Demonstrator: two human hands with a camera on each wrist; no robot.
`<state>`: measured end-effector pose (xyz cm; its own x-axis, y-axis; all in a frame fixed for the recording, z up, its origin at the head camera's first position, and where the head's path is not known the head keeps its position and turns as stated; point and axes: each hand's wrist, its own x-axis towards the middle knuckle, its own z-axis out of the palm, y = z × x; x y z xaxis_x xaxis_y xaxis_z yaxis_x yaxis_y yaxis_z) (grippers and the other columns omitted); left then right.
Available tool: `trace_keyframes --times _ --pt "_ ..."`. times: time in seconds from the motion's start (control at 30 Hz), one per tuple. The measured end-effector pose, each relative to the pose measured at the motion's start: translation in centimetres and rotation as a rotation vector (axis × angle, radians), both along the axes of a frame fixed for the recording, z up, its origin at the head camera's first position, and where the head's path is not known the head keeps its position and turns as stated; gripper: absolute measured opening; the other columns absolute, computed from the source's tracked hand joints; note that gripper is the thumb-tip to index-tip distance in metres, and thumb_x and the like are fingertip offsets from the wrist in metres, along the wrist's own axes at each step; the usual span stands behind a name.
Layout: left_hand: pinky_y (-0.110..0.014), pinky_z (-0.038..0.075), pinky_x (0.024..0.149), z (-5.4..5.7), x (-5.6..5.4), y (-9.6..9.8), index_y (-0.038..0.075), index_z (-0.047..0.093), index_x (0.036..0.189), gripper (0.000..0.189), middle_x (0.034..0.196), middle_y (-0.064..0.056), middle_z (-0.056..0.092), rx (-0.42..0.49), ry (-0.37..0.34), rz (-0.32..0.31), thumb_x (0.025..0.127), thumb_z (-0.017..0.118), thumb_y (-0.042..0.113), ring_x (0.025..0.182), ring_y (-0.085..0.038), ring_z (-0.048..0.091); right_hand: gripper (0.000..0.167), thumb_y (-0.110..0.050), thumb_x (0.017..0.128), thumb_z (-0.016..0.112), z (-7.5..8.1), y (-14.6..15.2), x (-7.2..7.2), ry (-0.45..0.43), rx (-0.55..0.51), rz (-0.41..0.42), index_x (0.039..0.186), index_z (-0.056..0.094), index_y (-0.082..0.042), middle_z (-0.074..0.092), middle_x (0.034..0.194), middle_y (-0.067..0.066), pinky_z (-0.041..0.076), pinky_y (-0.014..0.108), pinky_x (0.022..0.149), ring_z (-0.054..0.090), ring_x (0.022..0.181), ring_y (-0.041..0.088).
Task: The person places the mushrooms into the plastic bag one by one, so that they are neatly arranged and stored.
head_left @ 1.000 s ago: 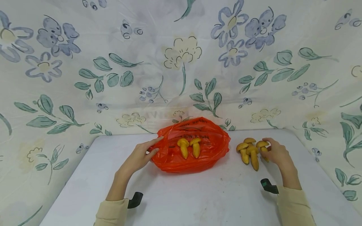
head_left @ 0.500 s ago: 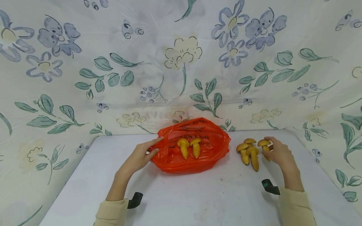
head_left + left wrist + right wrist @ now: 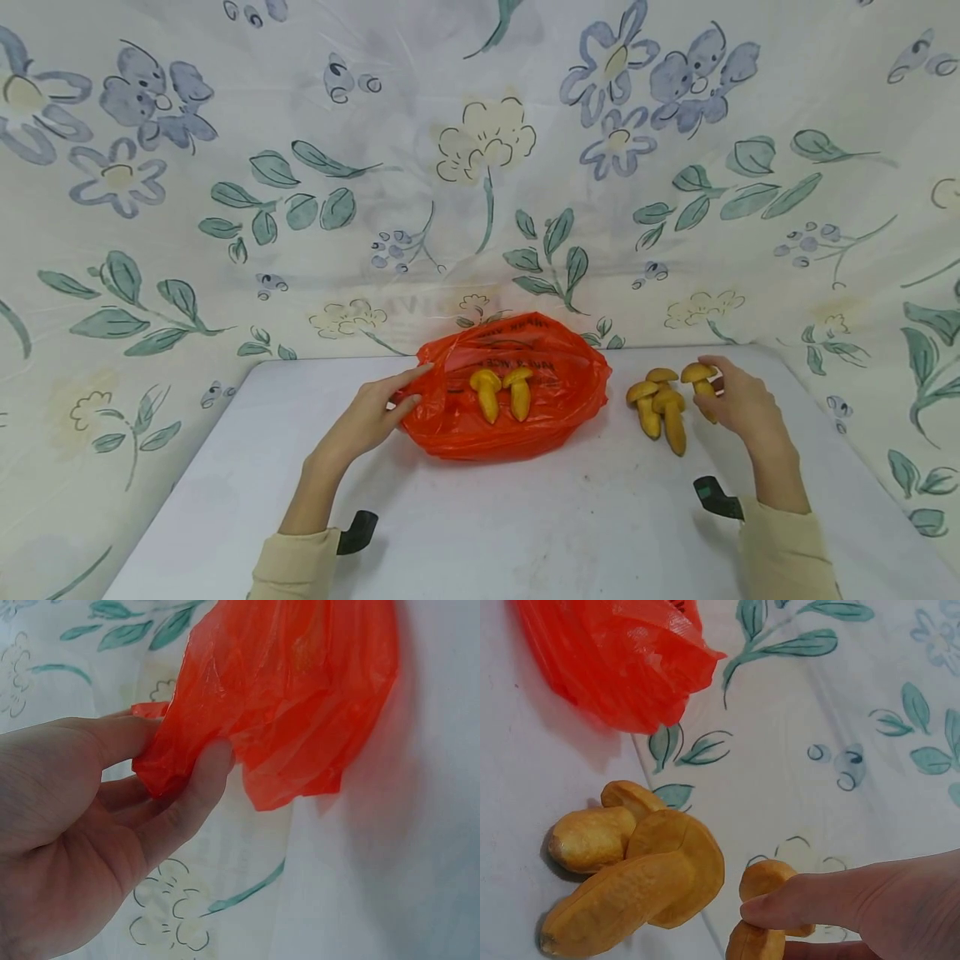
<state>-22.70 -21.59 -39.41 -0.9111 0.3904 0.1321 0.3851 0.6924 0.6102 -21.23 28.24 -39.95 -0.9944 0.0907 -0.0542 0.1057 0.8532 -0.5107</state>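
A red plastic bag lies spread with its mouth toward me, and two yellow mushrooms rest inside it. My left hand grips the bag's left edge between thumb and fingers; in the left wrist view the thin plastic bunches at the fingertips. On the right, my right hand pinches a mushroom by its stem, cap upward. Just left of that hand sits a small pile of similar mushrooms, also close by in the right wrist view, where a thumb crosses the held mushroom.
A white table carries the bag and the pile. Behind it hangs a flower-patterned cloth, close to the bag's far side. Black camera mounts stick out from both wrists.
My right hand has lifted slightly, and the mushroom in it has risen a little and come apart from the pile. The left hand and the bag have stayed put.
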Motion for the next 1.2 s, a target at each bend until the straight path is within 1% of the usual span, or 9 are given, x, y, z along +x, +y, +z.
trace_keyframes --times 0.2,0.33,0.53,0.67,0.77,0.93,1.2 --pt "-0.022 0.059 0.075 0.0 0.0 0.1 0.017 0.047 0.147 0.052 0.132 -0.013 0.062 0.005 -0.007 0.001 0.097 0.060 0.011 0.097 -0.021 0.063 0.061 -0.019 0.092 0.064 0.5 -0.5 0.1 0.012 -0.010 0.008 0.145 0.037 -0.002 0.057 0.121 0.033 0.054 0.036 0.064 0.063 0.085 0.034" --pt "-0.023 0.059 0.075 0.0 0.0 0.1 0.018 0.047 0.147 0.052 0.132 -0.013 0.062 -0.001 -0.010 0.004 0.097 0.060 0.012 0.097 -0.020 0.063 0.060 -0.019 0.093 0.063 0.8 -1.1 0.2 0.040 -0.022 0.020 0.145 0.038 -0.003 0.058 0.119 0.031 0.054 0.033 0.064 0.063 0.083 0.030" --pt "-0.021 0.058 0.073 -0.1 0.0 0.1 0.017 0.047 0.146 0.052 0.131 -0.013 0.062 0.006 0.015 -0.009 0.097 0.060 0.010 0.095 -0.021 0.063 0.060 -0.018 0.092 0.065 1.2 -2.0 0.5 0.084 -0.013 0.040 0.144 0.039 -0.003 0.059 0.120 0.031 0.057 0.038 0.068 0.064 0.091 0.035" --pt "-0.020 0.058 0.073 -0.1 -0.1 0.1 0.017 0.048 0.146 0.052 0.131 -0.014 0.062 0.007 0.023 -0.013 0.097 0.060 0.010 0.095 -0.020 0.063 0.058 -0.017 0.093 0.064 1.5 -2.7 0.5 0.093 -0.011 0.054 0.144 0.040 -0.005 0.060 0.118 0.029 0.057 0.037 0.068 0.064 0.090 0.034" --pt "-0.021 0.058 0.073 -0.1 0.0 0.1 0.017 0.048 0.146 0.052 0.131 -0.014 0.062 0.011 0.019 -0.013 0.096 0.060 0.010 0.096 -0.021 0.063 0.058 -0.019 0.093 0.066 1.6 -3.2 0.5 0.092 -0.026 0.062 0.144 0.041 -0.005 0.060 0.119 0.027 0.058 0.038 0.070 0.063 0.094 0.035" --pt "-0.022 0.058 0.074 -0.1 0.0 0.1 0.017 0.048 0.146 0.051 0.132 -0.014 0.062 0.012 0.018 -0.013 0.097 0.060 0.010 0.097 -0.021 0.063 0.059 -0.021 0.093 0.066 1.9 -4.0 0.5 0.060 -0.053 0.066 0.145 0.040 -0.008 0.059 0.123 0.026 0.059 0.039 0.072 0.058 0.106 0.039" --pt "-0.022 0.059 0.074 -0.1 0.1 0.1 0.017 0.048 0.146 0.051 0.132 -0.014 0.062 0.010 0.013 -0.009 0.097 0.060 0.010 0.097 -0.021 0.063 0.059 -0.018 0.092 0.066 2.0 -5.0 0.4 0.035 -0.056 0.089 0.145 0.040 -0.008 0.059 0.123 0.026 0.059 0.043 0.077 0.058 0.106 0.039"
